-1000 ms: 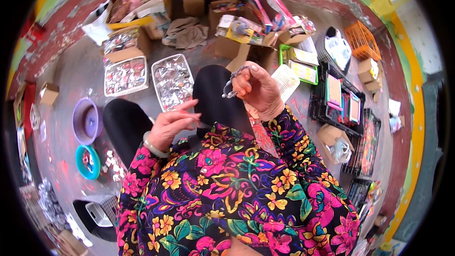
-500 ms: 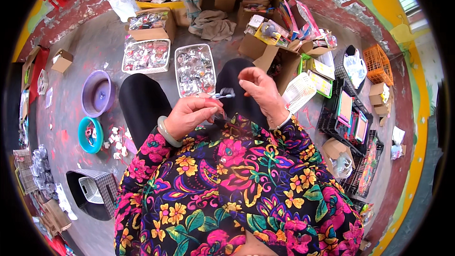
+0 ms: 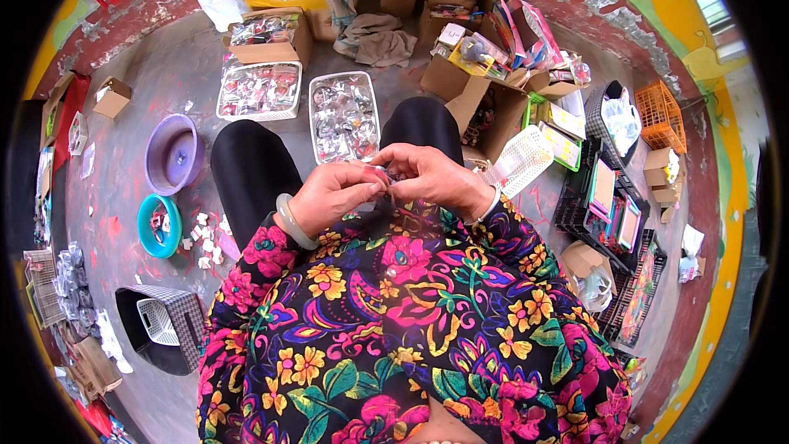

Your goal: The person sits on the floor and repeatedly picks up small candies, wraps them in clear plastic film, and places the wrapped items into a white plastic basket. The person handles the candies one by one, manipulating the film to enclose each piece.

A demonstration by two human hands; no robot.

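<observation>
My left hand (image 3: 337,195) and my right hand (image 3: 437,178) meet in front of my chest, fingertips pinched together. Between them is a small, partly shiny item, mostly covered by the fingers; its kind cannot be made out. A reddish patch shows at the left fingertips. Just beyond the hands, between my knees, a white basket (image 3: 313,119) holds many small clear packets with dark, red and white contents. To the right of my right hand, a white perforated basket (image 3: 521,159) lies tilted near an open cardboard box (image 3: 503,125).
Left on the floor are a purple basin (image 3: 175,154), a teal basin (image 3: 159,226) with small pieces, scattered white pieces (image 3: 205,242) and a checked bin (image 3: 182,325). Black crates (image 3: 575,197) stand at right. Ahead are another packet-filled basket (image 3: 259,113) and a grey cloth (image 3: 376,39).
My right hand has come down and left to join the left hand at the small item. The pale strips that stuck out of my left hand are now covered.
</observation>
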